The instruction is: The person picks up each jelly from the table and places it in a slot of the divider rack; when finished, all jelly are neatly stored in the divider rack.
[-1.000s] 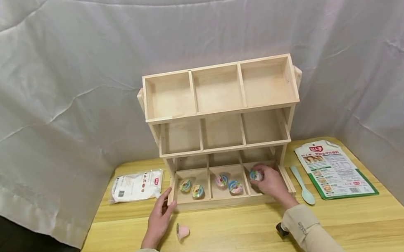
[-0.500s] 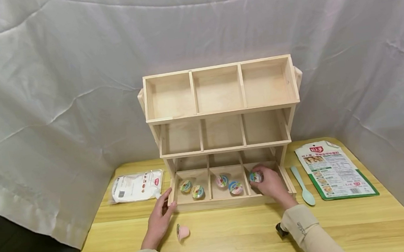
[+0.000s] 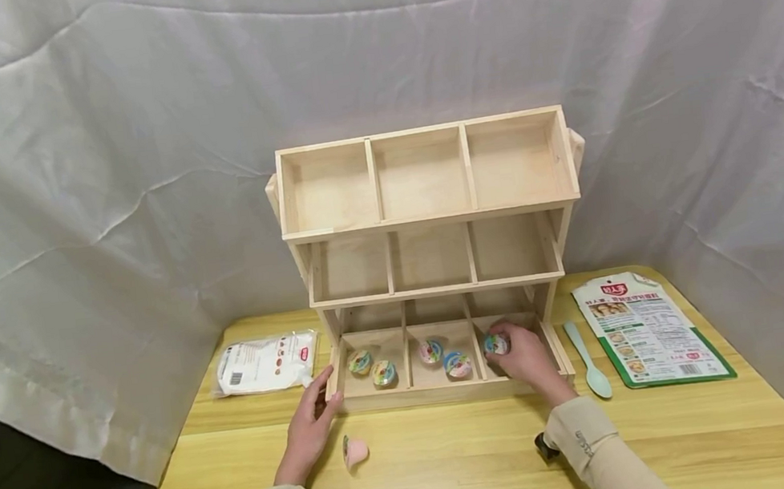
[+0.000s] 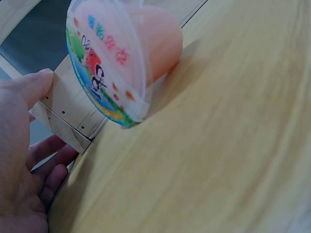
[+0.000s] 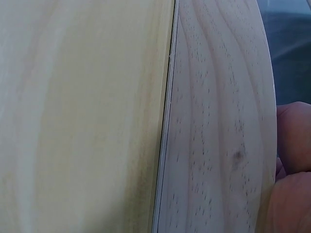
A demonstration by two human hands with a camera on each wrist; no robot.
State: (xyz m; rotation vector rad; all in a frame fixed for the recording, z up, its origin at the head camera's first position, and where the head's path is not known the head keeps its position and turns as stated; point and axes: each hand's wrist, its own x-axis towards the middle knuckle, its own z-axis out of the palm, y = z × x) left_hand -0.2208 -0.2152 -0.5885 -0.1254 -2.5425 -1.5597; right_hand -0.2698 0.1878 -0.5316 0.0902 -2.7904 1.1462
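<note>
A three-tier wooden rack [image 3: 452, 392] stands at the back of the table, each tier split into three compartments. My left hand [image 3: 308, 425] grips its lower left front corner, thumb on one side and fingers on the other. In the bottom right compartment, my right hand [image 3: 526, 354] pinches a jelly cup [image 3: 496, 344] by its side, lid up. Two yellowish jelly cups [image 3: 383, 373] lie in the bottom left compartment and two pinkish ones [image 3: 457, 364] in the bottom middle. Another pink jelly cup [image 4: 163, 43] lies on its side on the table, close to my left hand.
A white pouch [image 3: 267, 363] lies left of the rack. On the right are a pale green spoon [image 3: 596, 379] and a white and green food packet [image 3: 656, 331]. Grey curtain [image 3: 371, 61] hangs behind and along both sides of the table.
</note>
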